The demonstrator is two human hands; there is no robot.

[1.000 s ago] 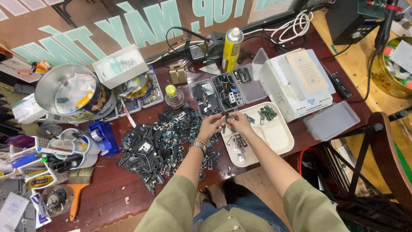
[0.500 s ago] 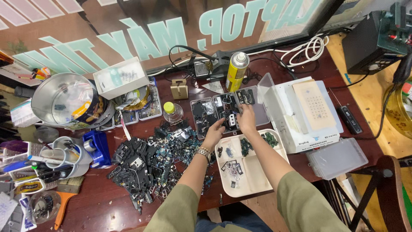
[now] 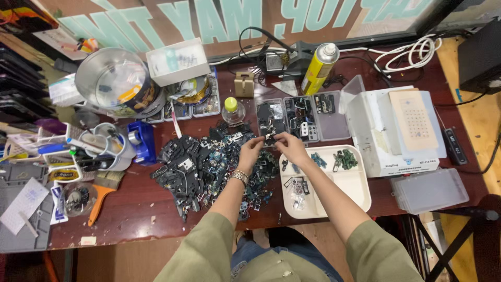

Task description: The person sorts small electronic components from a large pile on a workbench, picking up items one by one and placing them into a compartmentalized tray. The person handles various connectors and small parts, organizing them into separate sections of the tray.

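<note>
Two olive-sleeved forearms reach up from the near desk (image 3: 130,214) edge and converge over it. Left hand (image 3: 250,154), wrist in a beaded bracelet (image 3: 240,176), and right hand (image 3: 292,149) meet fingertip to fingertip, both pinched closed on one small dark part (image 3: 270,138); it lies between them, neither hand nearer, long axis too small to tell. Below left: heap of black scrap parts (image 3: 198,167). Below right: white tray (image 3: 355,193) with few pieces. Just beyond the hands: clear compartment box (image 3: 297,119). Farther: small yellow-capped bottle (image 3: 231,110), yellow spray can (image 3: 319,69), white machine (image 3: 396,130), round metal tin (image 3: 112,81).
</note>
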